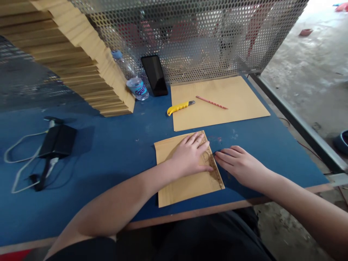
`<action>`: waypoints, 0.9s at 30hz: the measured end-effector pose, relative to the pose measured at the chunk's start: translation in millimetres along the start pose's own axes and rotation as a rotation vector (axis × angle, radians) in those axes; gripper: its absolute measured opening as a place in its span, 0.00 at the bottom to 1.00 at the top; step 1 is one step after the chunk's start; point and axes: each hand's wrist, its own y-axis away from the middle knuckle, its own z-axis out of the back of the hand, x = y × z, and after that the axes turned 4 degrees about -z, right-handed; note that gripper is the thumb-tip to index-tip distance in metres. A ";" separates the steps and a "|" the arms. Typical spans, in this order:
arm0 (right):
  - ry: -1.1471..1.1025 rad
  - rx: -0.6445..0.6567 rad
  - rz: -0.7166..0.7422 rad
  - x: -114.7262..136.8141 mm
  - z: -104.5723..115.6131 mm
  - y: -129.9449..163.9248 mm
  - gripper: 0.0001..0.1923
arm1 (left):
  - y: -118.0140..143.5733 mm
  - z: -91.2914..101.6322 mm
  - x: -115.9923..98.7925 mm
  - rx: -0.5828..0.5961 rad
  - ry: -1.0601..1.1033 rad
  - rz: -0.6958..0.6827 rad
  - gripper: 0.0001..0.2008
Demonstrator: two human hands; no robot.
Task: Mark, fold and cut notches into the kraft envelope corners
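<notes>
A folded or stacked piece of brown paper lies near the front edge of the table. Along its right side runs a clear ruler with a round cut-out. My left hand rests flat across paper and ruler, fingers spread, the thumb reaching over the ruler. Just right of the ruler is my right hand, palm down with fingers stretched toward the paper's edge; its thumb is hidden. Beyond both hands, a yellow utility knife and a red-patterned pencil lie on a larger brown sheet.
A tall stack of folded brown paper leans at the left. Behind stand a water bottle and a phone against a perforated metal panel. A black adapter with cables sits left on the blue table.
</notes>
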 end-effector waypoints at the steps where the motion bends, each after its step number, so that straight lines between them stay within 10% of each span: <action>1: 0.002 -0.003 0.006 1.9 1.0 2.0 0.19 | 0.3 -0.2 0.1 -0.003 -0.002 -0.002 0.52; 27: 0.071 -0.008 0.053 56.6 27.8 54.0 0.18 | 2.6 -3.1 0.6 -0.032 -0.014 0.000 0.55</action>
